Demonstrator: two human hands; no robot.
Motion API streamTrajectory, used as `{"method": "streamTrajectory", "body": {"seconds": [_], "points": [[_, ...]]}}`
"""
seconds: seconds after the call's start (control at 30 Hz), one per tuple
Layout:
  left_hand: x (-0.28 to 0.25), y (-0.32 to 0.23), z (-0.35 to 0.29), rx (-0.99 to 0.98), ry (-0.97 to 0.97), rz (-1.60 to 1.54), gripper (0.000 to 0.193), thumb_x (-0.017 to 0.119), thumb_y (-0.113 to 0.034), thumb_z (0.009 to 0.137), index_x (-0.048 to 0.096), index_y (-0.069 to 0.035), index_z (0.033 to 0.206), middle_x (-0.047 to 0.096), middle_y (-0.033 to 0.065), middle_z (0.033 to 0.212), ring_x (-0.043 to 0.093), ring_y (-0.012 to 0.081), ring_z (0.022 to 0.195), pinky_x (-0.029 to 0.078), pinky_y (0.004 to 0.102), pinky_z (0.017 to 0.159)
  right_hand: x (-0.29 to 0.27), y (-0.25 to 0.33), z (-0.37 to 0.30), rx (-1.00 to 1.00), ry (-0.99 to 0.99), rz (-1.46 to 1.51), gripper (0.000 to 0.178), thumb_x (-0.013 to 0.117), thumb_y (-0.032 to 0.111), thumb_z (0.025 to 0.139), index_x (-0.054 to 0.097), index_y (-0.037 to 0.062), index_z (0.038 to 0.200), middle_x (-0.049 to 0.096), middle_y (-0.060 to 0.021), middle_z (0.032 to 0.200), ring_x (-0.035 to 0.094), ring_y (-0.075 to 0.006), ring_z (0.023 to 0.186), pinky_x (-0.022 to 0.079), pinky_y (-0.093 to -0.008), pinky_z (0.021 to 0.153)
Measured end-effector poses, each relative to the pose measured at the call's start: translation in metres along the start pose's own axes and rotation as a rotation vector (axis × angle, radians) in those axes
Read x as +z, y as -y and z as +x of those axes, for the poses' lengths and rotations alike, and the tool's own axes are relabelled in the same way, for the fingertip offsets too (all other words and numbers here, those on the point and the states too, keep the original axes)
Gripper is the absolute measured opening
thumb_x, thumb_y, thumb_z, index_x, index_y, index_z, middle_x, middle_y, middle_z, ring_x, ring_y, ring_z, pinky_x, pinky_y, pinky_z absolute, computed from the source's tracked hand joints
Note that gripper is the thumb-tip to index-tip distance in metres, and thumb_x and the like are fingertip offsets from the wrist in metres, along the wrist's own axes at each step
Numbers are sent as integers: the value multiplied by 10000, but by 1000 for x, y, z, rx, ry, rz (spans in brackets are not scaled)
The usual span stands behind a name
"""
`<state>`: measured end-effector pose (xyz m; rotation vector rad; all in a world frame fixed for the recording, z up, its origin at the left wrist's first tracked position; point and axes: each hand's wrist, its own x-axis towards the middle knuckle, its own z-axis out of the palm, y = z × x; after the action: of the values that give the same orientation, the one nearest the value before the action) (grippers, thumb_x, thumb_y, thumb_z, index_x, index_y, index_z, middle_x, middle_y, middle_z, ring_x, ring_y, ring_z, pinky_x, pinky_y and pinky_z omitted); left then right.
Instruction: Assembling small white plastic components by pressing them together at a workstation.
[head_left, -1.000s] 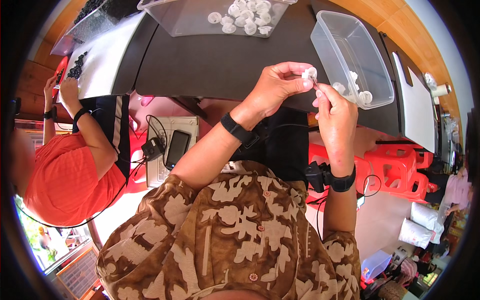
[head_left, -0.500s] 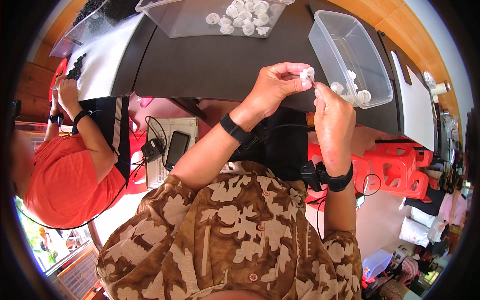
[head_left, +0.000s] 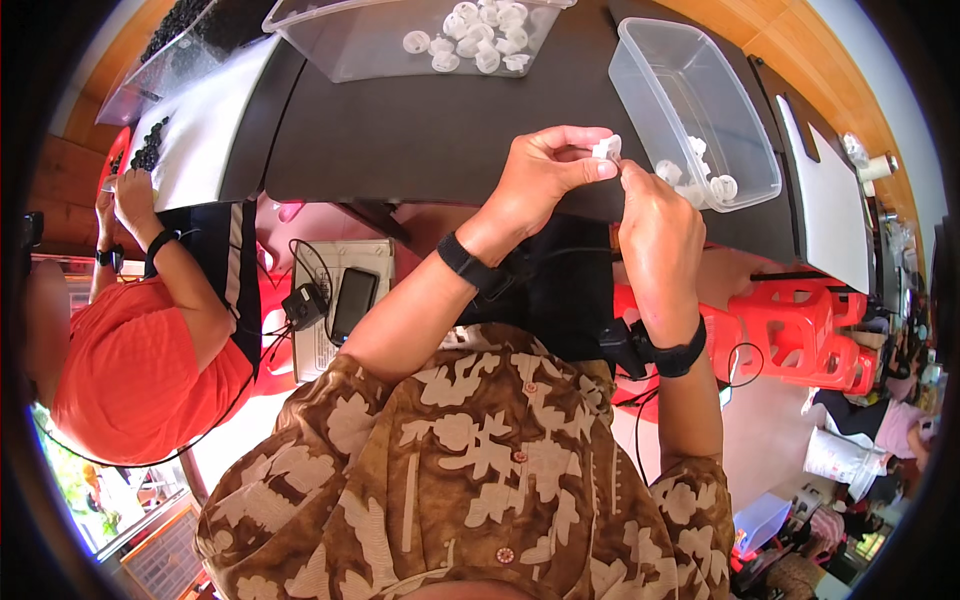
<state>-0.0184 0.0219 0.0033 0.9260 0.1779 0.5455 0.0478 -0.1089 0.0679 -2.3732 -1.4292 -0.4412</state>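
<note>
Above the dark table, my left hand [head_left: 535, 180] pinches a small round white plastic part [head_left: 607, 148] between thumb and fingers. My right hand [head_left: 660, 225] is closed just beside it, its fingertips meeting the part's lower right side. A thin thing seems to be pinched there, but the fingers hide most of it and its kind does not show. To the right stands a clear plastic bin [head_left: 690, 95] with several similar white parts [head_left: 724, 187] at its near end. Another clear bin [head_left: 350, 62] at the far side holds many more white parts [head_left: 487, 42].
On the left, a person in a red shirt [head_left: 150, 370] handles small black pieces [head_left: 150, 145] at a white board [head_left: 205, 130]. A dark phone-like device [head_left: 354, 305] and cables lie on a box by my left arm. Red stools [head_left: 790, 325] stand at right.
My right hand has shifted slightly left and turned, its fingertips now closer against the white part. The part has tilted a little in my left hand. The whole view has shifted slightly.
</note>
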Motion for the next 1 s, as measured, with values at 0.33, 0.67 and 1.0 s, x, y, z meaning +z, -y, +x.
{"method": "streamTrajectory", "body": {"seconds": [0.33, 0.67, 1.0], "points": [[0, -2, 0, -28, 16, -79, 346, 694, 3, 813, 597, 13, 1145, 650, 113, 1048, 631, 176, 968, 525, 303, 885, 4, -7, -5, 22, -32, 133, 175, 540, 39, 839, 636, 38, 985, 658, -148, 818, 645, -341, 704, 516, -408, 596], [1, -2, 0, -12, 8, -34, 344, 689, 10, 814, 595, 18, 1145, 651, 120, 1048, 633, 175, 960, 528, 304, 883, 1, -8, -2, 29, -30, 179, 165, 538, 50, 849, 639, 41, 978, 655, -158, 814, 638, -359, 717, 512, -424, 605], [2, -3, -1, -10, 8, -1, 347, 689, 17, 811, 593, 23, 1144, 653, 128, 1050, 636, 178, 959, 527, 301, 885, -4, -4, 1, 32, 26, 109, 175, 542, 48, 844, 637, 34, 990, 658, -160, 822, 641, -359, 719, 513, -424, 609]]}}
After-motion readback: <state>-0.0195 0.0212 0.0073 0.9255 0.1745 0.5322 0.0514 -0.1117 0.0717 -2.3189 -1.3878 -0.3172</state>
